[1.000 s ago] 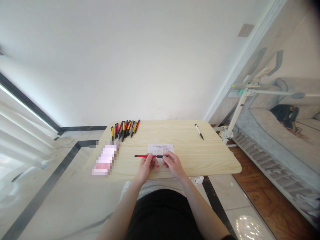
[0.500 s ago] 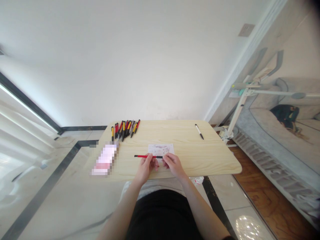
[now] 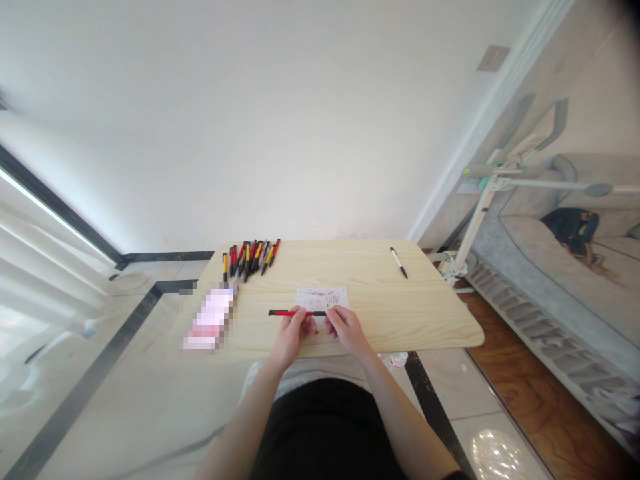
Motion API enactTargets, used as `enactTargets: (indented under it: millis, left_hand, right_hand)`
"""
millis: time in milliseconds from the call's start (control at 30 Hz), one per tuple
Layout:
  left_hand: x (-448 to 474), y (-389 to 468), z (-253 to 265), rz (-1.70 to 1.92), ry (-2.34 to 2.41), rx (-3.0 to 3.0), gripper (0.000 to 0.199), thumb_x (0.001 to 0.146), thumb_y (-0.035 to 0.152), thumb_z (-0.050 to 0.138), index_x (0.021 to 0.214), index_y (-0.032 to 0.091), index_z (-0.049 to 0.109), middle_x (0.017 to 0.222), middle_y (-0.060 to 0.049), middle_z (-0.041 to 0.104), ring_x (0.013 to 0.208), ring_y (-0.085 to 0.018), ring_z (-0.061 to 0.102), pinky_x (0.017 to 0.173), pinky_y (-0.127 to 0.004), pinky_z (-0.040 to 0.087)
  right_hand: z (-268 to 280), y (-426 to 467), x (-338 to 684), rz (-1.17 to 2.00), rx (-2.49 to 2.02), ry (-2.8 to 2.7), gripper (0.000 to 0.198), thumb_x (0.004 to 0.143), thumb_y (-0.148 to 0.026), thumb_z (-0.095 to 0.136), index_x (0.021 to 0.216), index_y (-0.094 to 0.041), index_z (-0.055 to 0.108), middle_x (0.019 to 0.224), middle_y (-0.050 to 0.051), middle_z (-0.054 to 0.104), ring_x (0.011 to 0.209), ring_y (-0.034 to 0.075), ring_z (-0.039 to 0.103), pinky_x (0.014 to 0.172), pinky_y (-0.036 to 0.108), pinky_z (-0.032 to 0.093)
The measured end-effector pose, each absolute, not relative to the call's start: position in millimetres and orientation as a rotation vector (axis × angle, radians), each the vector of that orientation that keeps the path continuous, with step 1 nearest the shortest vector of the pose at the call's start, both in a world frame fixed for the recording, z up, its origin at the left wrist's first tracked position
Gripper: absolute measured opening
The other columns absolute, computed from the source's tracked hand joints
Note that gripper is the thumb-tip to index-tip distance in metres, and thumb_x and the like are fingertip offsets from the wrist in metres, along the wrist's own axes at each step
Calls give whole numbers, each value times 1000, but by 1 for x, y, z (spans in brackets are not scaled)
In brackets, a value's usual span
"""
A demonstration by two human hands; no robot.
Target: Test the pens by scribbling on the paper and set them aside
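A red and black pen [image 3: 284,313] lies level between my two hands, its black clicker end pointing left. My left hand [image 3: 293,333] pinches it near the middle with thumb and forefinger. At the pen's black tip end, my right hand [image 3: 347,328] has thumb and forefinger closed on it. Just beyond the pen is a small white paper [image 3: 323,295] covered in scribbles, partly hidden by my hands. The paper rests on a pale wooden table [image 3: 380,313].
Several red, yellow and grey pens [image 3: 249,259] are heaped at the back left. One white pen with a black tip [image 3: 399,263] lies at the back right. A blurred-out phone-like object [image 3: 210,319] is at the left edge. A wall [image 3: 320,133] stands behind the table.
Almost nothing differs. My right fingers have shifted very slightly at the pen's tip end; the pen and my left hand stay in place.
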State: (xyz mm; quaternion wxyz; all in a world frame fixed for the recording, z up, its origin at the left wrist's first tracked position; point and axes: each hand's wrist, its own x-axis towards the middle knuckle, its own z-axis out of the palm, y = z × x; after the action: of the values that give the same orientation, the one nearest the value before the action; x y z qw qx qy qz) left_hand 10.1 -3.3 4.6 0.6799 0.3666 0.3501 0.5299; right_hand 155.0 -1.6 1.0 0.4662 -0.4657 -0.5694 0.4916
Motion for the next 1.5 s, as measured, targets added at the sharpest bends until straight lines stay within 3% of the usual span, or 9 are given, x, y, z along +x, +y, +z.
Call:
enactTargets:
  millis: [267,900,1500]
  left_hand:
    - [9,-3,2,1179,807,843,25,76,41,49,71,17,44,55,1,56,43,-10,50,44,-22,36]
    - [11,-3,5,1190,782,824,26,77,40,47,65,17,43,53,1,55,40,-10,49,45,-25,37]
    - [10,-3,2,1183,751,828,23,79,35,47,66,17,42,54,1,56,43,-11,51,43,-23,36]
  right_hand:
    - [0,-1,154,1199,-1058,-1332,25,78,-40,49,89,-18,53,55,-3,52,43,9,45,40,19,37]
    - [2,-2,156,1225,-1086,-1358,25,78,-42,48,74,-18,53,54,-3,53,45,9,45,42,19,36]
    - [2,-2,155,1189,-1149,-1396,38,82,-46,42,60,-17,50,45,-3,46,40,8,42,40,18,33]
